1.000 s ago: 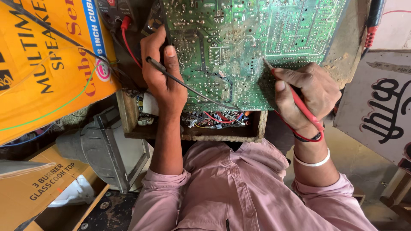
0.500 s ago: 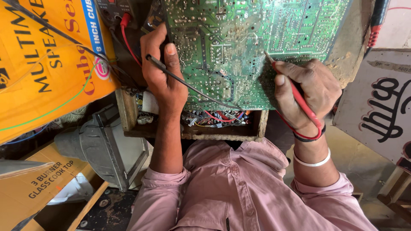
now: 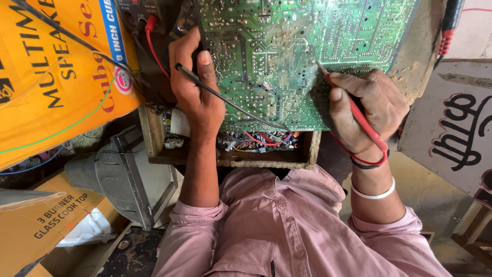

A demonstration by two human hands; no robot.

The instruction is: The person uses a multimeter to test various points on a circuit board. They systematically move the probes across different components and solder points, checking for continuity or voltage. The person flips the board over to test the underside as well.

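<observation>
The fingers of the right hand (image 3: 371, 110) are closed narrow around a red probe (image 3: 359, 120), in the way one holds a pen, and the metal tip of this probe touches the solder side of the green circuit board (image 3: 287, 56) just above the fingertips. A red wire runs from the back end of the probe around the wrist, near a dark band and a white bangle (image 3: 374, 194). The fingers of the left hand (image 3: 197, 87) are curled over the left edge of the same board, with the thumb flat on its surface, and a thin black probe (image 3: 225, 97) passes under this thumb and goes diagonally across the board toward its lower edge. The board stands between both hands, over a wooden frame (image 3: 230, 156) which holds many coloured wires and parts below the fingers. Beyond the left hand there is a multimeter (image 3: 137, 11) with a red plug, then an orange cardboard box (image 3: 51, 77). Below it lies a brown carton (image 3: 46, 220). Beyond the right hand there is a painted board (image 3: 456, 128). Nearest to the camera are the pink shirt sleeves (image 3: 287, 225).
</observation>
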